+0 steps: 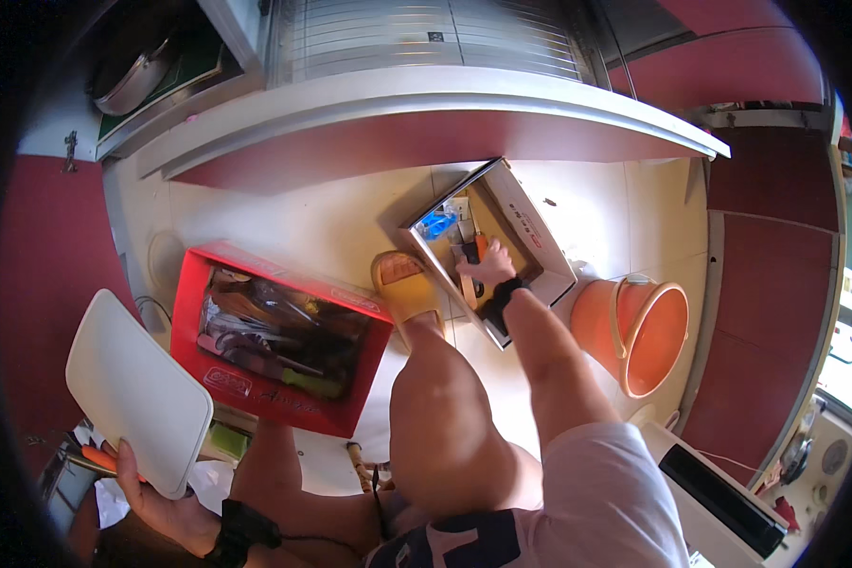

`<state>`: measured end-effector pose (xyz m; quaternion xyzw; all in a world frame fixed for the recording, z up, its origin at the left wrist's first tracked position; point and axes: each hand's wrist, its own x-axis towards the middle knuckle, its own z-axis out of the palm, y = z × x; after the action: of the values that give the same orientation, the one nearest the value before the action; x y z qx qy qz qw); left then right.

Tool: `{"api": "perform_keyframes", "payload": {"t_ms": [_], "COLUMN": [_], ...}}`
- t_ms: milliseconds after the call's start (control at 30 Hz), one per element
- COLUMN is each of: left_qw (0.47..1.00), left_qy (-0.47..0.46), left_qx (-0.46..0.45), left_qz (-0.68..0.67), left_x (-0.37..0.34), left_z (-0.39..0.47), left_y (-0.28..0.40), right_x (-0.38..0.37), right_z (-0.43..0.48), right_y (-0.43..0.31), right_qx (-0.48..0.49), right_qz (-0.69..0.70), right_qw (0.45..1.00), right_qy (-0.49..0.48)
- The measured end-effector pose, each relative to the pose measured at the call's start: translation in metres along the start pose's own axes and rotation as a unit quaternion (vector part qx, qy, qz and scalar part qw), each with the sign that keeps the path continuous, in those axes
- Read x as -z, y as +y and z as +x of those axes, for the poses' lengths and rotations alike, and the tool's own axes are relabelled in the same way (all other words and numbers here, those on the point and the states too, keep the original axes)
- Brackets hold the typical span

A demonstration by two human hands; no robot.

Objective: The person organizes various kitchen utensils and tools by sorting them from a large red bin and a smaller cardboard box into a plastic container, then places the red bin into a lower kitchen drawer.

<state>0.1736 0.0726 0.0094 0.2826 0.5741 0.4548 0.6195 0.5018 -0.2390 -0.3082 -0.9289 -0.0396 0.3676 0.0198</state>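
Observation:
At the lower left, my left hand (163, 508) grips a flat white rectangular board (142, 397), tilted up, together with an orange handle (103, 460) of some tool. My right hand (493, 264) reaches down into an open shallow cardboard box (539, 227) on the floor. Its fingers are at orange and black handled tools (481, 245); whether they grip one I cannot tell. A blue plastic-looking item (437, 224) lies at the box's left corner. Between my hands stands a red box (298, 284) with an open top, filled with mixed items, some in dark or clear wrapping.
An orange bucket (628, 334) stands right of the cardboard box. My foot in a yellow slipper (406, 287) is between the boxes. A pulled-out drawer with a wire rack (426, 89) spans the top. A metal pot (131, 82) sits upper left; red cabinets (760, 334) line the right.

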Motion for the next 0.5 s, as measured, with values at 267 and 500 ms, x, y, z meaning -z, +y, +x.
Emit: {"api": "perform_keyframes", "payload": {"t_ms": [267, 500], "left_qw": [0.825, 0.811], "left_qy": [-0.183, -0.21], "left_qx": [-0.327, -0.336], "left_qz": [0.424, 0.431], "left_x": [-0.003, -0.002], "left_z": [0.002, 0.015], "left_y": [-0.022, -0.025], "right_x": [-0.021, -0.035], "right_z": [0.016, 0.021], "right_y": [0.006, 0.007], "right_qx": [-0.056, -0.047], "right_qz": [0.055, 0.038], "right_qw": [0.997, 0.992], "right_qy": [0.024, 0.111]}}
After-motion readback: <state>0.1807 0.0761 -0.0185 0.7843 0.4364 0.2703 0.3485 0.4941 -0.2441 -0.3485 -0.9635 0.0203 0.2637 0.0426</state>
